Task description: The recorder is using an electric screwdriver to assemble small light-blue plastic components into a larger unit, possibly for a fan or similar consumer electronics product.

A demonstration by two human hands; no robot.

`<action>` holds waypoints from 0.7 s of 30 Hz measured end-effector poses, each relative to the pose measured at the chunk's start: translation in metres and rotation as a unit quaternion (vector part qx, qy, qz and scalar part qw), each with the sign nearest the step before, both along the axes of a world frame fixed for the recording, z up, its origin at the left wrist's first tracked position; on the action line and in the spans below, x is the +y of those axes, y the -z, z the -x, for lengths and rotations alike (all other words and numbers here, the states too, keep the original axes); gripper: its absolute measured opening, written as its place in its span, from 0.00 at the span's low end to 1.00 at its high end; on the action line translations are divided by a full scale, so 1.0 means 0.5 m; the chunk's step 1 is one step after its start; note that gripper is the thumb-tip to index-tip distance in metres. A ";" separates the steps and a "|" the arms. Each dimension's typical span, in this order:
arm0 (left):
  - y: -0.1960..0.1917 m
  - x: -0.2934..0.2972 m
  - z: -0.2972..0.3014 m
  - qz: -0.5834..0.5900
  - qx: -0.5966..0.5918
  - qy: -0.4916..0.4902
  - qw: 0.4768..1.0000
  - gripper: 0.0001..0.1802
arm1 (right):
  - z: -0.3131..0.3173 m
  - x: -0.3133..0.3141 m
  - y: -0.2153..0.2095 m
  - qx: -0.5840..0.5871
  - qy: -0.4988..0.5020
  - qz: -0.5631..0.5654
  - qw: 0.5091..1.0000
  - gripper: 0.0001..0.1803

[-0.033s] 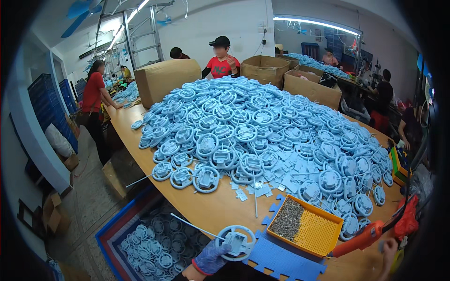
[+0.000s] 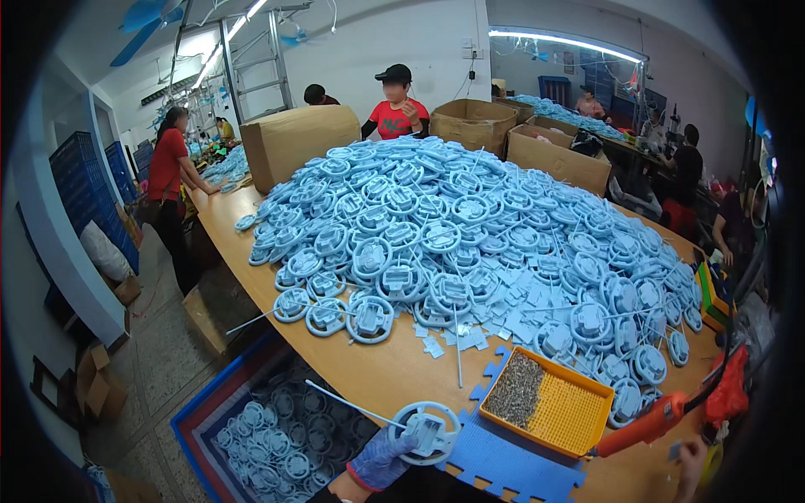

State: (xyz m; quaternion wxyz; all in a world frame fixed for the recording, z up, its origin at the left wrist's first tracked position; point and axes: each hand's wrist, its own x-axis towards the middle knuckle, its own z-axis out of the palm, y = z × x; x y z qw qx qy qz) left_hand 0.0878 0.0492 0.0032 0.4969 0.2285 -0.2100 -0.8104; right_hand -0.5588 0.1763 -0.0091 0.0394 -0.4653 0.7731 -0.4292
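My left hand (image 2: 377, 463), in a bluish-purple knit glove, grips a light blue plastic ring part (image 2: 425, 433) by its left side. A boxy compartment sits in the ring's middle, and a thin rod (image 2: 352, 404) sticks out to the upper left. This part is held over the near table edge, beside a blue foam mat (image 2: 511, 457). My right hand (image 2: 692, 461) is at the lower right, partly lost in the dark rim, with a small light blue flat piece (image 2: 675, 451) at its fingertips. An orange power screwdriver (image 2: 641, 427) lies between that hand and the yellow tray (image 2: 579, 377).
A large heap of similar ring parts (image 2: 436, 235) covers the wooden table (image 2: 335, 369), with loose flat pieces (image 2: 503, 314) at its front. Small screws (image 2: 514, 390) fill the tray's left side. Below left, a bin (image 2: 201, 411) holds more rings. Cardboard boxes (image 2: 298, 147) and co-workers stand beyond.
My right hand has shifted slightly down, and the flat piece at its fingertips shows more clearly. The ring part in my left hand has tilted and moved a little to the right.
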 end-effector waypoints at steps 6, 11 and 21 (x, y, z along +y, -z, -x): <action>-0.023 0.027 0.084 0.087 -0.122 0.004 0.989 0.33 | -0.499 0.068 -0.033 -0.411 -0.204 -0.044 0.887 0.09; -0.035 0.081 0.100 0.247 -0.334 -0.066 0.907 0.35 | -0.799 -0.104 -0.071 -0.466 -0.327 -0.072 0.819 0.04; -0.002 0.143 0.112 0.310 -0.265 -0.091 0.909 0.40 | -0.853 -0.068 -0.044 -0.498 -0.336 0.015 0.799 0.05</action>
